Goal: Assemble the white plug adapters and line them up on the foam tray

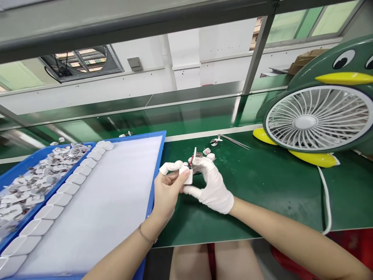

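Note:
A small white plastic casing (186, 175) is held over the green bench between both hands. My left hand (169, 184), with white covers on some fingertips, pinches it with the thumb across its front. My right hand (212, 186) wears a white glove. Its thumb is at the casing's lower edge and its fingers are at the upper side, beside an upright thin white piece (195, 151). Something reddish and a small dark part show between that piece and the casing; their exact kind is hard to make out. Just behind the right fingers lie loose white pieces (210, 156).
Left is a blue tray (159, 159) with a white liner and a row of white casings (68, 188). A blue bin beyond holds many white parts (43, 175). Tweezers (235, 141) lie behind my hands. A green fan (305, 120) stands right, its white cable (325, 194) running forward.

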Demonstrator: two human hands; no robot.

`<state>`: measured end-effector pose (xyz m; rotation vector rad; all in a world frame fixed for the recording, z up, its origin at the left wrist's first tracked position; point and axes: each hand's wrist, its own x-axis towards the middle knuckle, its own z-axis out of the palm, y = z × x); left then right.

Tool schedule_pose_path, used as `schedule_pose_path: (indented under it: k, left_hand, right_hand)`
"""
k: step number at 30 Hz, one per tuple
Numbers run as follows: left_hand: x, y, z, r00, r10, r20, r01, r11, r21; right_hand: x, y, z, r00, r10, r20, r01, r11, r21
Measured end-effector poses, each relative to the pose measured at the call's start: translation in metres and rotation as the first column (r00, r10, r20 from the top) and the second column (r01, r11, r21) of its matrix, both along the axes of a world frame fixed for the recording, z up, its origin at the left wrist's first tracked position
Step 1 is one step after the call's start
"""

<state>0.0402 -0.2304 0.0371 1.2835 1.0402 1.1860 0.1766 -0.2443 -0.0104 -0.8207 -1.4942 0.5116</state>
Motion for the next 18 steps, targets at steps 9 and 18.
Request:
schedule_pose_path:
  k: [9, 18]
  left_hand:
    - [-0.009, -0.009, 0.003, 0.953, -0.199, -0.230, 0.241, 0.955, 0.172]
    - [-0.015, -0.004, 0.006, 0.822, -0.272, -0.500, 0.459, 0.836, 0.300]
  right_hand:
    - [0.015, -0.001, 0.002, 1.000, 0.019, 0.020, -0.021, 0.994, 0.103]
    - [0.027, -0.001, 0.012, 0.956, -0.155, 0.250, 0.066, 0.941, 0.332]
